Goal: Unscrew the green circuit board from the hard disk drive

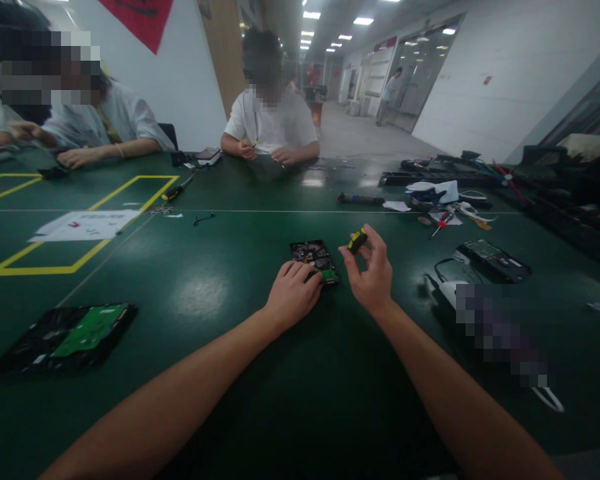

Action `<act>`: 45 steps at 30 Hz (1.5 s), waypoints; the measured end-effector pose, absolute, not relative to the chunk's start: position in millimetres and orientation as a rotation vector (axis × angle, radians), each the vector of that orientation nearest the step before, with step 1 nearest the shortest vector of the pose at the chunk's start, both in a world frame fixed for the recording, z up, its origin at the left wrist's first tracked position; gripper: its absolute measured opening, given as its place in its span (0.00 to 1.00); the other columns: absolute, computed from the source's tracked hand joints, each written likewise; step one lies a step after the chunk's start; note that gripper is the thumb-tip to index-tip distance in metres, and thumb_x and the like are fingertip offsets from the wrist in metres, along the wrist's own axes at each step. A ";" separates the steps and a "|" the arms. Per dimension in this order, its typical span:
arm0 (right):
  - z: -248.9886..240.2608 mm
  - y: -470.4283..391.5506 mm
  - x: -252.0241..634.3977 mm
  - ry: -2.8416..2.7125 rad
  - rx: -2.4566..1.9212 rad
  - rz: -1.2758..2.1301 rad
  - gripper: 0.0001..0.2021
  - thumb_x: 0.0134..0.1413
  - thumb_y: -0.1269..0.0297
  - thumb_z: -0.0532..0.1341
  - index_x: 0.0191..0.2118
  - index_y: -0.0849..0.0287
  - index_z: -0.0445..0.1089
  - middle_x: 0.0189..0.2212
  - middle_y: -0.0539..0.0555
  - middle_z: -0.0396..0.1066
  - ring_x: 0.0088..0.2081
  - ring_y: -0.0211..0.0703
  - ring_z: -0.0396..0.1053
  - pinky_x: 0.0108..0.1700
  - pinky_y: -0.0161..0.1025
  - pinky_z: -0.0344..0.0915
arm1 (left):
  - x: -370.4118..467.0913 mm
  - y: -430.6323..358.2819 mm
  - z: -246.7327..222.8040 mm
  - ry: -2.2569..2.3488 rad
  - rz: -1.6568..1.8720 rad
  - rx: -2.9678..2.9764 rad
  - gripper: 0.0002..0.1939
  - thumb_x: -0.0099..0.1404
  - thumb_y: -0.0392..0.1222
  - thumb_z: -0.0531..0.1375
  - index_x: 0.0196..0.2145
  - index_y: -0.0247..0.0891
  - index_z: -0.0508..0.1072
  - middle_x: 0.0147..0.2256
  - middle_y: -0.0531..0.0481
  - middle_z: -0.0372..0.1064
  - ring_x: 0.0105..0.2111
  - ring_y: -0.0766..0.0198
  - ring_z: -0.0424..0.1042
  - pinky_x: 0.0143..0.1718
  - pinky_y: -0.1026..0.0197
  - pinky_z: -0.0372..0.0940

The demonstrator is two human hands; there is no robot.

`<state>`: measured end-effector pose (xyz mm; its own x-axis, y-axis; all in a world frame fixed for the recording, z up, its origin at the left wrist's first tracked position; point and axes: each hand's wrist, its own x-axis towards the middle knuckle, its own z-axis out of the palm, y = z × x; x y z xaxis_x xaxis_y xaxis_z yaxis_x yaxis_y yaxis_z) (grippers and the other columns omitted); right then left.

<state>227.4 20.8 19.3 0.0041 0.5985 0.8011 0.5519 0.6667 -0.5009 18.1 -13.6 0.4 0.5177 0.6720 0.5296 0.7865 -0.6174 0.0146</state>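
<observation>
A hard drive (311,252) lies in front of me, its green circuit board (329,275) partly showing. My left hand (295,287) is on the drive's near side, fingers bent over its edge. Just to the right and raised above the table, my right hand (370,273) is closed around a short yellow-and-black screwdriver (357,241) between thumb and fingers. The screwdriver's shaft cannot be made out clearly; its handle tilts up to the right.
Another hard drive (87,333) lies at the left, and a third (493,259) at the right beside a blurred-out item with a white strap (547,399). A screwdriver (177,190), paper sheet (85,225) and dark pen-shaped tool (360,199) lie farther back. Co-workers sit across the table.
</observation>
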 end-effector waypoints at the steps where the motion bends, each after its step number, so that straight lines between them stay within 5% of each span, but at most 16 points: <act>1: 19.1 20.8 227.6 -1.640 -0.962 0.029 0.32 0.66 0.60 0.65 0.71 0.47 0.55 0.61 0.61 0.68 0.46 0.48 0.78 0.49 0.52 0.82 | 18.1 -13.8 0.8 -1.238 -0.738 -2.532 0.13 0.77 0.43 0.56 0.50 0.40 0.78 0.49 0.41 0.75 0.50 0.49 0.72 0.56 0.42 0.64; 10: 19.2 20.1 226.2 -1.668 -0.918 0.110 0.31 0.68 0.63 0.60 0.72 0.48 0.50 0.65 0.63 0.62 0.45 0.47 0.78 0.52 0.55 0.81 | 18.1 -14.2 1.1 -1.248 -0.740 -2.535 0.12 0.76 0.43 0.57 0.50 0.41 0.78 0.49 0.42 0.75 0.50 0.50 0.71 0.57 0.44 0.63; 16: 19.4 22.3 229.9 -1.617 -0.968 0.011 0.32 0.63 0.61 0.67 0.69 0.48 0.57 0.59 0.61 0.66 0.46 0.49 0.75 0.43 0.51 0.83 | 18.0 -13.7 0.3 -1.243 -0.748 -2.535 0.12 0.76 0.43 0.57 0.50 0.40 0.78 0.49 0.42 0.75 0.51 0.49 0.71 0.57 0.44 0.64; 23: 24.0 17.9 227.8 -1.667 -0.921 0.107 0.28 0.70 0.64 0.59 0.71 0.48 0.53 0.63 0.63 0.64 0.46 0.47 0.80 0.53 0.53 0.82 | 16.6 -13.4 -1.3 -1.260 -0.744 -2.549 0.12 0.75 0.42 0.57 0.51 0.41 0.77 0.50 0.41 0.75 0.51 0.49 0.71 0.57 0.43 0.64; 31: 23.5 20.3 229.9 -1.626 -0.974 -0.020 0.31 0.65 0.60 0.66 0.70 0.46 0.57 0.60 0.60 0.70 0.48 0.50 0.78 0.48 0.52 0.83 | 16.4 -13.1 -1.6 -1.269 -0.767 -2.557 0.12 0.75 0.42 0.58 0.51 0.42 0.77 0.50 0.42 0.75 0.51 0.49 0.71 0.56 0.43 0.64; 39: 19.4 19.8 227.8 -1.666 -0.913 0.089 0.33 0.67 0.65 0.62 0.72 0.48 0.50 0.63 0.62 0.65 0.48 0.49 0.79 0.54 0.55 0.80 | 16.9 -14.0 -0.1 -1.262 -0.738 -2.553 0.12 0.75 0.43 0.57 0.51 0.41 0.77 0.49 0.41 0.75 0.51 0.49 0.71 0.57 0.43 0.63; 45: 19.8 21.6 229.6 -1.664 -0.945 -0.036 0.35 0.64 0.63 0.65 0.72 0.44 0.54 0.59 0.61 0.67 0.49 0.52 0.74 0.47 0.56 0.82 | 17.1 -13.8 0.2 -1.261 -0.750 -2.545 0.11 0.75 0.42 0.58 0.51 0.42 0.77 0.50 0.42 0.75 0.51 0.49 0.72 0.56 0.43 0.64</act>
<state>229.6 21.6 19.8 -0.0110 0.5562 0.8310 0.5913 0.6738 -0.4431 17.1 -13.8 0.2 0.5060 0.6845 0.5248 0.7879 -0.6144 0.0416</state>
